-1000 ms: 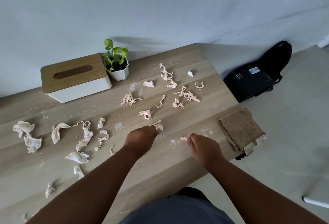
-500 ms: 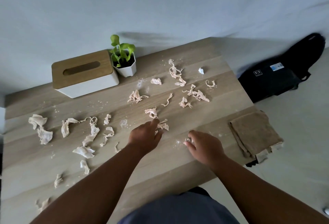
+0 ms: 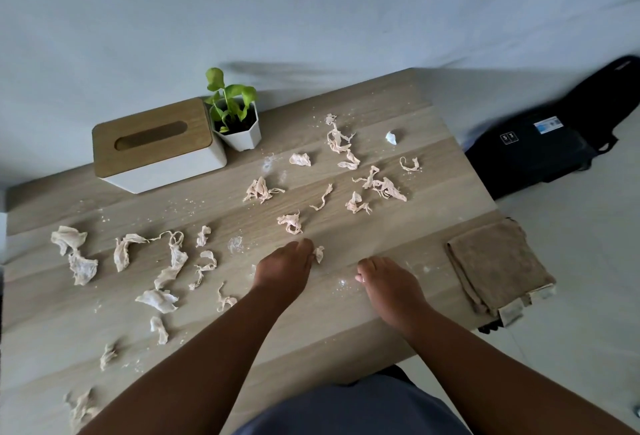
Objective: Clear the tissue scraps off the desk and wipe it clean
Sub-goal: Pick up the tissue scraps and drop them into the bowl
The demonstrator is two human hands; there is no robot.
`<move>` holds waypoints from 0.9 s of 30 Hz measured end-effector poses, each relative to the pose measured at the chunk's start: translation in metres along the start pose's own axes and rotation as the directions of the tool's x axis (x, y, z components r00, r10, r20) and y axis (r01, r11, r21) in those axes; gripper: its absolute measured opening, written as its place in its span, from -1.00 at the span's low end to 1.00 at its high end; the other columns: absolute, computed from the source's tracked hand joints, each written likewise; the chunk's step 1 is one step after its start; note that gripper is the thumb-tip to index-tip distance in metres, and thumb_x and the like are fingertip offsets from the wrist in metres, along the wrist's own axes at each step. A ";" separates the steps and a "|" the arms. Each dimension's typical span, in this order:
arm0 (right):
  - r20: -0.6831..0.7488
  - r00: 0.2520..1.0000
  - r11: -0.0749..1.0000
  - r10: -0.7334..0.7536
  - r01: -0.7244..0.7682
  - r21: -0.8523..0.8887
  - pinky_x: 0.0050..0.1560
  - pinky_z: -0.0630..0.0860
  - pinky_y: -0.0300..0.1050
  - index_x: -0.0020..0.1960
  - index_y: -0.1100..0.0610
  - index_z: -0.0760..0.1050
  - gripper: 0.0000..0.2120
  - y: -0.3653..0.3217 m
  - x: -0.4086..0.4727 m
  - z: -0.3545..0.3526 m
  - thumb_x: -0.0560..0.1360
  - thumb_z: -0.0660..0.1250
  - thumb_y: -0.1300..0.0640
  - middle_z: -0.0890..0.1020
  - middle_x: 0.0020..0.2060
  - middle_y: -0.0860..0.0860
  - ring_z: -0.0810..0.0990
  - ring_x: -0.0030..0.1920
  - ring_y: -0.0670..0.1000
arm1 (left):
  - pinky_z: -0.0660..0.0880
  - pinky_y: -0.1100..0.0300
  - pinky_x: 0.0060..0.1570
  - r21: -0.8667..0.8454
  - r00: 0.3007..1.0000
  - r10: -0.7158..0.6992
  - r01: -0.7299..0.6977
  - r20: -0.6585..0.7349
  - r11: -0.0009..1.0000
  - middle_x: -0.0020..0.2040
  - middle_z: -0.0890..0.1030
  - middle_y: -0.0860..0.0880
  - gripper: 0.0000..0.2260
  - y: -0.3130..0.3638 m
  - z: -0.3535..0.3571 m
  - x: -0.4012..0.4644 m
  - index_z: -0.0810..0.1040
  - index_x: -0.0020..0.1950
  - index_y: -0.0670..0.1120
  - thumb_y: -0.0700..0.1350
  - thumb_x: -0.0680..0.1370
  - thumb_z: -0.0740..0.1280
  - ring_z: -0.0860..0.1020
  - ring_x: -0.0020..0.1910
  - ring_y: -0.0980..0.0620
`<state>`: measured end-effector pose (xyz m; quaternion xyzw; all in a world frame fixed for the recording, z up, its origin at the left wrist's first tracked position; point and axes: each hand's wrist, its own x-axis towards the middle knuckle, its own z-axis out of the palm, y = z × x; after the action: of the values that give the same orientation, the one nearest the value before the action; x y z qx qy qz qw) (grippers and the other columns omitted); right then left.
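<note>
Now the tissue scraps (image 3: 291, 222) lie scattered across the desk (image 3: 346, 313), from lower left to upper centre of the frame. Since half a second ago, the left hand (image 3: 282, 270) has curled its fingers onto one scrap (image 3: 318, 254). Right hand (image 3: 391, 284) keeps its fingers curled; whether it holds anything cannot be told. Folded cloth (image 3: 498, 263) remains at right.

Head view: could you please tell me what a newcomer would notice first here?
Pinkish tissue scraps litter the wooden desk from its left edge to its far right. Both hands work the near middle, the left hand on a small scrap. A folded brown cloth lies at the right edge.
</note>
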<state>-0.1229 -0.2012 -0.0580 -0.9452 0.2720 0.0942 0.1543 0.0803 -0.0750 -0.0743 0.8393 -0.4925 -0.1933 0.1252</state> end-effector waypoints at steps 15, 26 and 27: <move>0.005 0.991 0.958 0.137 -0.134 0.255 -0.08 0.53 0.12 0.16 0.29 0.44 -0.74 -0.001 0.005 -0.021 0.50 0.19 0.45 0.54 0.03 0.19 0.57 -0.07 0.22 | 0.51 0.03 -0.21 -0.167 0.999 -0.033 0.038 0.028 0.985 -0.15 0.55 0.01 -0.95 -0.014 -0.019 -0.005 0.39 0.07 -0.01 -0.11 0.61 0.21 0.52 -0.23 -0.13; -0.031 0.980 0.943 0.194 -0.178 0.281 -0.08 0.48 0.03 0.15 0.25 0.45 -0.75 0.002 0.020 -0.025 0.52 0.19 0.44 0.54 0.02 0.16 0.57 -0.05 0.18 | 0.30 0.08 -0.33 -0.240 0.994 -0.111 0.111 0.016 0.964 -0.31 0.43 0.00 -0.80 -0.009 -0.038 -0.004 0.29 -0.24 -0.02 -0.12 0.57 0.22 0.44 -0.30 -0.12; -0.043 0.978 0.940 0.204 -0.183 0.289 -0.07 0.48 0.04 0.14 0.25 0.46 -0.80 0.003 0.022 -0.026 0.55 0.19 0.41 0.55 0.01 0.17 0.57 -0.04 0.20 | 0.31 0.06 -0.32 -0.239 0.994 -0.113 0.112 0.010 0.965 -0.31 0.42 0.00 -0.78 -0.009 -0.039 -0.003 0.29 -0.24 -0.02 -0.13 0.58 0.22 0.44 -0.29 -0.12</move>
<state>-0.1040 -0.2234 -0.0405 -0.8848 0.3796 0.0349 0.2680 0.1032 -0.0668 -0.0427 0.8450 -0.4170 -0.2565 0.2151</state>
